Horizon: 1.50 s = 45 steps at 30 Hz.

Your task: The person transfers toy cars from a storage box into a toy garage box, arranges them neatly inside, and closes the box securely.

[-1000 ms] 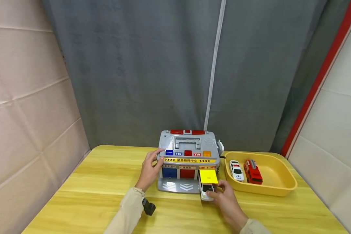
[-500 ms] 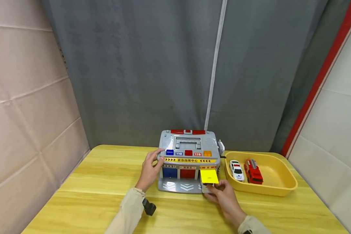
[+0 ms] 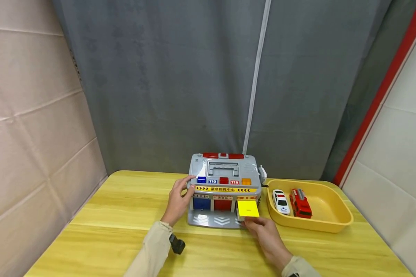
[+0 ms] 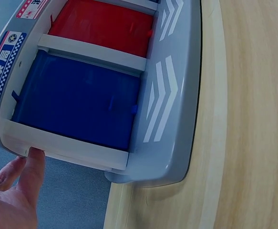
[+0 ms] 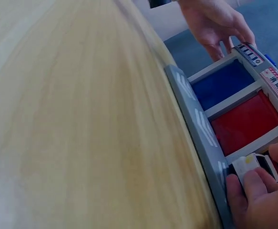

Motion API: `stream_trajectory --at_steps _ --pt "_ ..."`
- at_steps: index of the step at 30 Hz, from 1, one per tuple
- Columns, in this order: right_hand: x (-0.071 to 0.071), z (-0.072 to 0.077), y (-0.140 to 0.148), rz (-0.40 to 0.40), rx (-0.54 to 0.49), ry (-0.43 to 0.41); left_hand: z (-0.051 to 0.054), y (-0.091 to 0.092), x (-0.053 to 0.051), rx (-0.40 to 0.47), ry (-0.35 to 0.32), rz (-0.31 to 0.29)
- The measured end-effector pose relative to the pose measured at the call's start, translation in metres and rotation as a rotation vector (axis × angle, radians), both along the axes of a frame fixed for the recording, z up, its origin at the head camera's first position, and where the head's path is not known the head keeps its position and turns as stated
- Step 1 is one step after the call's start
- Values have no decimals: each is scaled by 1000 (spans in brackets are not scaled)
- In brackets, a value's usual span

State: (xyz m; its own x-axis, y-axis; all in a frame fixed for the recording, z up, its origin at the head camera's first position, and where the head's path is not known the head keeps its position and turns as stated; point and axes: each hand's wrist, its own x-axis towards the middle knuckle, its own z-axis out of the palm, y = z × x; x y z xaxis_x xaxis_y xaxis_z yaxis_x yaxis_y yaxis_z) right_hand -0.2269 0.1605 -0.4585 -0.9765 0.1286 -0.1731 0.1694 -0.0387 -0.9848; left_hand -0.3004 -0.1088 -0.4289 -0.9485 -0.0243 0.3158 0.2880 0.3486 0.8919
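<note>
A grey toy station (image 3: 222,188) has a blue door (image 4: 77,100), a red door (image 5: 246,121) and a raised yellow door (image 3: 248,209). My left hand (image 3: 176,201) rests against the station's left front corner, fingers spread and fairly straight, index over the top edge; in the left wrist view a fingertip touches the side wall. My right hand (image 3: 267,238) is at the right bay, fingers and thumb holding the rear of a white toy car (image 5: 246,164). Most of that car is hidden under the yellow door in the head view.
Right of the station, a yellow tray (image 3: 332,227) holds a white toy police car (image 3: 281,202) and a red toy fire truck (image 3: 300,204). A grey curtain (image 3: 159,96) hangs behind the wooden table (image 3: 124,215).
My right hand has pushed the white car back, away from me, into the right bay beneath the yellow door. My left hand stays on the station's corner.
</note>
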Motion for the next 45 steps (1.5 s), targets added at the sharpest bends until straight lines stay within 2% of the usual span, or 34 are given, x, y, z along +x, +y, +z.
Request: stream_trajectory --at_steps 9,12,15,21,26,30,34,37,41,45 --pt "4 4 3 34 -59 19 0 -1 1 -6 -4 4" --pt "5 6 5 24 -45 8 0 -1 0 -5 -4 5" --pt "5 12 8 2 -9 31 0 -1 0 0 -3 3" --pt "0 27 17 -23 177 168 0 -1 -1 2 -6 8" --pt "-2 38 23 -79 353 289 -1 -1 -2 -3 -4 6" --pt "-8 47 26 -89 567 466 1 -1 -1 2 2 8" --pt "-15 54 31 -18 771 629 1 -1 -1 -3 -4 7" --pt "-21 58 33 72 851 659 1 -1 -1 -3 -10 4" --pt "-29 59 34 176 903 642 1 0 0 1 -16 2" --pt "-36 54 35 214 935 641 1 0 0 2 -20 2"
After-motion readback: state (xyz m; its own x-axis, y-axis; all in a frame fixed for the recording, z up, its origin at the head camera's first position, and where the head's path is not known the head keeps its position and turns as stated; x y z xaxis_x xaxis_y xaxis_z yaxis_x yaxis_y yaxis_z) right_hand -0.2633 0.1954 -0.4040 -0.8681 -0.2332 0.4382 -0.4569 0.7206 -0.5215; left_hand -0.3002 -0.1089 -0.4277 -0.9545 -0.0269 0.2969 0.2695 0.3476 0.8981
